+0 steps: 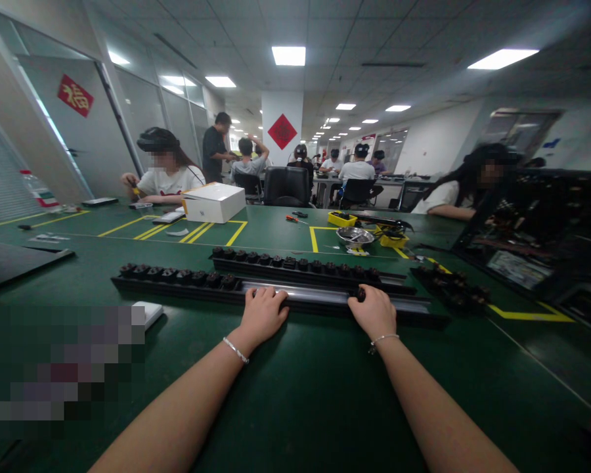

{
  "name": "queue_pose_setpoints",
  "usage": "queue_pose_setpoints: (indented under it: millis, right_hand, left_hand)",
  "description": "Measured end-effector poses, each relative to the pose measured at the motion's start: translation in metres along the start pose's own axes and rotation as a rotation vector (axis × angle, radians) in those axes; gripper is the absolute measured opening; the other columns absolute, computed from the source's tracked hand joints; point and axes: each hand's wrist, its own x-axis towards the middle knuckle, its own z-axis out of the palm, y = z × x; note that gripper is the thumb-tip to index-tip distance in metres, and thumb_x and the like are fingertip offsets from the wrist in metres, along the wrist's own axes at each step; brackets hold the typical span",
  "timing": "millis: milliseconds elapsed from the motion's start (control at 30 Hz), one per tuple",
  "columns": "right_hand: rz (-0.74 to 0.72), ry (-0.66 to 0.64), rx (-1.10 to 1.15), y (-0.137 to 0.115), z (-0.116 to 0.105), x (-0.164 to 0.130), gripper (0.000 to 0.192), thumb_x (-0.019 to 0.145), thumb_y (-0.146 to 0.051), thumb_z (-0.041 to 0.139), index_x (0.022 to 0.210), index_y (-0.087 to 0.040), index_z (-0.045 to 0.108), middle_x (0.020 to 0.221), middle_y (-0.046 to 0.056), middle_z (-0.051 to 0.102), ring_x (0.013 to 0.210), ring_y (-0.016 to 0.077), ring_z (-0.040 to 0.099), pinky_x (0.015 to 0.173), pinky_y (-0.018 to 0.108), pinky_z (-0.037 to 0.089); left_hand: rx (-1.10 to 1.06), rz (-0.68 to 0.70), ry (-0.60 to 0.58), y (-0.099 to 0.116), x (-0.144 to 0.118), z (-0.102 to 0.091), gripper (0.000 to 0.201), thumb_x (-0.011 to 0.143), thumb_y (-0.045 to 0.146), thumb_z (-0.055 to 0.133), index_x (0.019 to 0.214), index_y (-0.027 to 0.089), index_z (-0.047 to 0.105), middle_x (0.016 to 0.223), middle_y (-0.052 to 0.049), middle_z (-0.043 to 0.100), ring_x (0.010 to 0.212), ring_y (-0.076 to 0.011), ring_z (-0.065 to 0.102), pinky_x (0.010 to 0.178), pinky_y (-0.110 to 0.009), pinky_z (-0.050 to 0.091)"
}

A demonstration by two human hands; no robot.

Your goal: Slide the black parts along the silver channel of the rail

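A long black rail (315, 303) with a shiny channel lies across the green table in front of me. Several small black knob-like parts (184, 276) sit in a row along its left half. My left hand (264, 314) is closed over the near edge of the rail, right of that row, fingers curled onto the channel. Toward the rail's right end, my right hand (377, 309) pinches a small black part (360, 293) at the channel. Just behind lies a second black rail (295, 264), lined with similar parts.
Loose black parts (448, 289) lie in a pile to the right. Beyond the rails are a metal bowl (354, 236), yellow bins (341, 219), an orange screwdriver (293, 219) and a white box (214, 202). An opened black electronics case (526, 230) stands at right. People sit across the table.
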Motion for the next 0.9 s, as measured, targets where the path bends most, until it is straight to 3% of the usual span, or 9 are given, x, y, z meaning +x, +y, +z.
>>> queue_pose_setpoints:
  millis: [900]
  right_hand:
    - [0.027, 0.005, -0.02, 0.018, -0.007, 0.005, 0.046, 0.074, -0.03, 0.047, 0.115, -0.015, 0.06, 0.119, 0.009, 0.061, 0.113, 0.0245, 0.049, 0.095, 0.035, 0.035]
  left_hand:
    - [0.018, 0.027, 0.016, -0.005, 0.001, 0.004, 0.026, 0.085, 0.036, 0.048, 0.108, 0.027, 0.056, 0.098, -0.004, 0.061, 0.097, -0.0238, 0.052, 0.091, -0.043, 0.028]
